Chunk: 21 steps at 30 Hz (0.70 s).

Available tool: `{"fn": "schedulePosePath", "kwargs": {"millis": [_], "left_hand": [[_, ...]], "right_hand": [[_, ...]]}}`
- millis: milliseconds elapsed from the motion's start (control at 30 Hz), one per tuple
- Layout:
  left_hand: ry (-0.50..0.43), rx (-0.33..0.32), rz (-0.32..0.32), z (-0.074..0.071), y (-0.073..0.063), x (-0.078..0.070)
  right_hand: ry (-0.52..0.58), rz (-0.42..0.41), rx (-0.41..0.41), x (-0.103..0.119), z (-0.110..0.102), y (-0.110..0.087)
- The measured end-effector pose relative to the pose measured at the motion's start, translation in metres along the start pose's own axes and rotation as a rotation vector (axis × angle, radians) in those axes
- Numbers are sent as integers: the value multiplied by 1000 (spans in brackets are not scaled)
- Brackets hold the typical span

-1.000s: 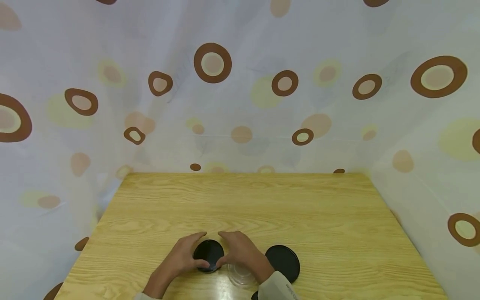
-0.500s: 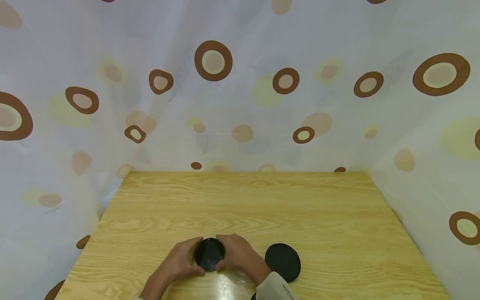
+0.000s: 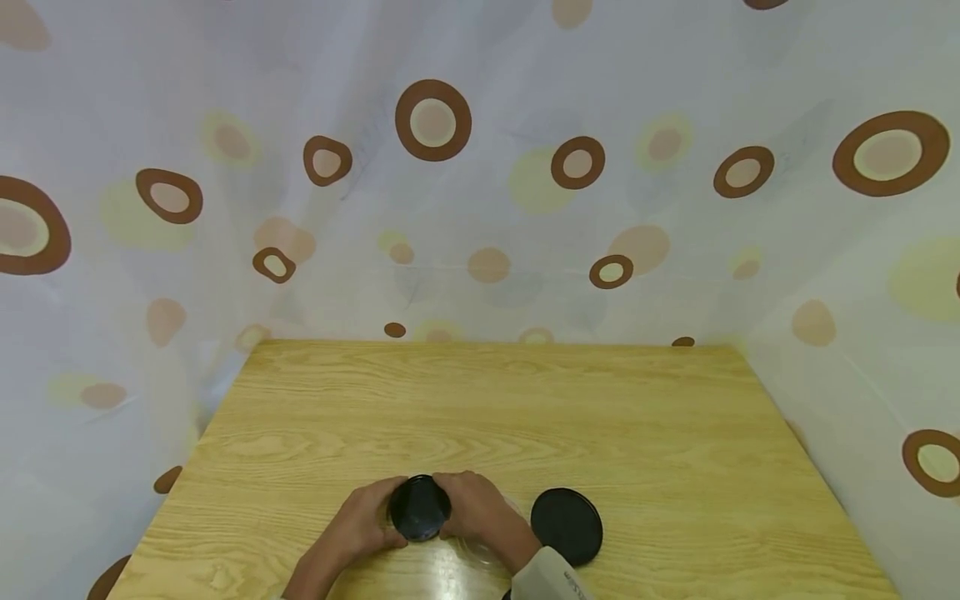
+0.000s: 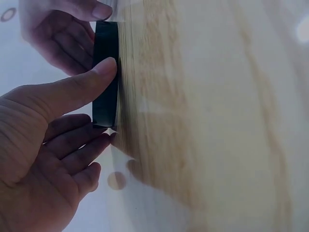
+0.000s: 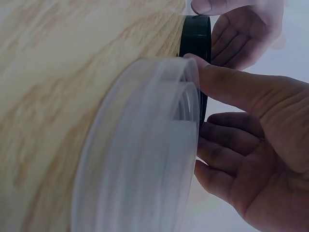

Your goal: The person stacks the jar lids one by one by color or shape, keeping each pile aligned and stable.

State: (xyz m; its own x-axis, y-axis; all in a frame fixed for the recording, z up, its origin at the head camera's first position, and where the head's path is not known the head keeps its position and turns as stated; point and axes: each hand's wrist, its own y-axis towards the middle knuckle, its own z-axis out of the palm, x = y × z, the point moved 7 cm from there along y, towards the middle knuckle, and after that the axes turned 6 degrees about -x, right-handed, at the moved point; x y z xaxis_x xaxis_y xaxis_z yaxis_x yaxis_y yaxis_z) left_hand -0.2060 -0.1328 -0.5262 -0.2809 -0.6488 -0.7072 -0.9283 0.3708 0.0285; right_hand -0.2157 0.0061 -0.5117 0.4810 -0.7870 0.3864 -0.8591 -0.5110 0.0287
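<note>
A glossy, dark round lid-like piece [image 3: 420, 508], low and straight-sided, is at the front of the wooden table. My left hand [image 3: 365, 518] holds its left edge, thumb at the near side and fingers curved behind. From the opposite side my right hand [image 3: 480, 512] grips the same piece between thumb and fingers. In the left wrist view the black side wall [image 4: 105, 84] shows close over the tabletop, with the left thumb pressed on it. Clear round ringed plastic ware [image 5: 135, 154] stands close beside the right hand, mostly covered by that forearm in the head view.
A larger flat black disc [image 3: 566, 527] lies on the table [image 3: 675, 450] to the right of the right wrist. Something small and dark peeks out by the right sleeve [image 3: 551, 577]. A patterned curtain [image 3: 487, 208] encloses the table's back and sides.
Both hands have closed in from around the dark round piece and now hold its edges. The piece shows slightly tilted differently; the black disc has stayed in place.
</note>
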Motion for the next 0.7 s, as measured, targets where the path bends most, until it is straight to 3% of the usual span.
{"fn": "schedulePosePath", "kwargs": {"millis": [400, 700], "left_hand": [[18, -33, 21, -4, 0, -4], [-6, -22, 38, -3, 4, -16]], "right_hand": [[3, -1, 16, 0, -5, -2], [75, -6, 1, -8, -20, -12]]}}
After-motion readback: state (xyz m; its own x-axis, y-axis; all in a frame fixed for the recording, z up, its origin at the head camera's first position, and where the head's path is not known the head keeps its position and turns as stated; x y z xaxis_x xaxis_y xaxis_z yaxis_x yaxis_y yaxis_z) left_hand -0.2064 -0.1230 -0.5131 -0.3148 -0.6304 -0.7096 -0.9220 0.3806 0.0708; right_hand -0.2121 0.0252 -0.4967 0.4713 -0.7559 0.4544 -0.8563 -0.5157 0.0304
